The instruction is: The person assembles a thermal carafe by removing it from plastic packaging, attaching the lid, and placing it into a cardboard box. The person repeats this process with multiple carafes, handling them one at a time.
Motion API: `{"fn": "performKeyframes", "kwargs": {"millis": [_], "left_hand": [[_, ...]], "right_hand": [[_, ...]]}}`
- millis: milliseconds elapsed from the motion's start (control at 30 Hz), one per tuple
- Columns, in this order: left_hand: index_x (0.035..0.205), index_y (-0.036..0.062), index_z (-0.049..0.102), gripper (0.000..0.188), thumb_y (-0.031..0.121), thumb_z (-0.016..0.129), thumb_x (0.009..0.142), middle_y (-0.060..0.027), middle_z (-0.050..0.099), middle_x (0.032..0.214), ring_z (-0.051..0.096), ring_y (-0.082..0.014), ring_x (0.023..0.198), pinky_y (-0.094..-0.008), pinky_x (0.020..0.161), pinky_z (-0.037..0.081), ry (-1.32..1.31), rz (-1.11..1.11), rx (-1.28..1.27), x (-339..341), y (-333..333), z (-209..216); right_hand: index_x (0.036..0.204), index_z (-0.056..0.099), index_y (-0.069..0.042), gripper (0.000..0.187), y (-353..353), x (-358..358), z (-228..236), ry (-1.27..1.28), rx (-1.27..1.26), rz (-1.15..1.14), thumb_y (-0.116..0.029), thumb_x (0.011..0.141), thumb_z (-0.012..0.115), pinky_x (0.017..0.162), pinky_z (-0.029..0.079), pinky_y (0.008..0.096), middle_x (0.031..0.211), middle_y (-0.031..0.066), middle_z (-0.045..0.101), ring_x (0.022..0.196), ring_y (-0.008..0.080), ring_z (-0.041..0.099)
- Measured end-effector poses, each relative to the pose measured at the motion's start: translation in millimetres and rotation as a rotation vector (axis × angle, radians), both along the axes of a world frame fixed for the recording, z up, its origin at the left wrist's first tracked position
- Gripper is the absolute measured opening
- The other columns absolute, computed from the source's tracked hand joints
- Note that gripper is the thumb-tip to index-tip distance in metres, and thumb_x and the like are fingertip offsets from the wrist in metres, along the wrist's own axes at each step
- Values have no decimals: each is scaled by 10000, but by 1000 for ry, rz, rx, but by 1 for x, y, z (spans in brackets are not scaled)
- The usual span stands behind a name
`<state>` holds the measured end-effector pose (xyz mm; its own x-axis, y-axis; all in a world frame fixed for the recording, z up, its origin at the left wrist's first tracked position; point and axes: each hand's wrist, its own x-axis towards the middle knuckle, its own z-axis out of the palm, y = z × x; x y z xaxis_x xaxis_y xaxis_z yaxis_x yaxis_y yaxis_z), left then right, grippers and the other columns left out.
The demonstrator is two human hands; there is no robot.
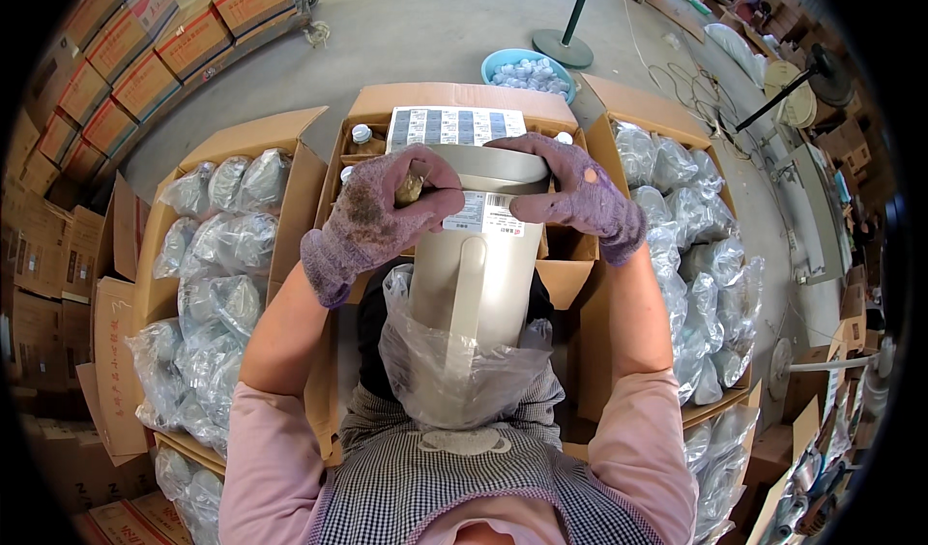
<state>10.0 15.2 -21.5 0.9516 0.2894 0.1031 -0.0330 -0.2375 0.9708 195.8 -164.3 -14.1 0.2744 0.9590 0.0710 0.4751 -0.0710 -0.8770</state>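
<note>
A tall, beige, cylindrical jug with a long handle stands over the person's lap, near the near edge of the middle brown cardboard carton; a clear plastic bag wraps its lower part; the purple-gloved right hand grips its upper right side, fingers over the rim; the purple-gloved left hand is curled, its fingertips at the left edge of a white rectangular paper label; whether it pinches anything, I cannot tell.
</note>
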Motion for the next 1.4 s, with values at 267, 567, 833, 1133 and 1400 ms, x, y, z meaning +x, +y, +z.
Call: {"fn": "performKeyframes", "kwargs": {"millis": [267,567,833,1133,1400], "left_hand": [[940,33,625,137,32,734,856,-17,626,789,579,-73,615,-210,496,434,-26,7,43,1,2,0],[932,27,643,167,64,764,822,-63,688,862,655,-128,791,-284,740,528,-237,33,265,0,-1,-8],[939,27,618,194,73,763,818,-69,687,869,654,-150,804,-306,755,523,-240,64,313,-4,-2,-12],[1030,55,547,371,196,802,799,-121,666,854,668,-252,802,-347,742,527,-119,205,505,-9,-17,-12],[1109,66,519,698,288,944,601,-105,638,987,646,-216,905,-367,780,524,-173,312,519,-21,-17,-7]], "right_hand": [[1297,583,-46,677,2,0,1,-86,-2,-2,-276,713,838,912,505,345,1116,121,678,1003,215,649],[1288,602,-57,669,0,1,-6,-118,-2,-55,-211,682,841,899,507,349,1140,135,672,1026,232,650],[1306,581,-39,689,3,-3,-3,-16,-62,-43,-197,689,844,896,497,326,1139,106,656,1012,179,621],[1320,570,-57,691,-2,-6,8,-131,-97,-21,-246,711,838,915,497,349,1163,133,652,1048,225,637],[1328,552,-64,682,-1,-8,8,-175,-74,30,-293,744,819,927,503,370,1165,138,655,1055,249,637]]}}
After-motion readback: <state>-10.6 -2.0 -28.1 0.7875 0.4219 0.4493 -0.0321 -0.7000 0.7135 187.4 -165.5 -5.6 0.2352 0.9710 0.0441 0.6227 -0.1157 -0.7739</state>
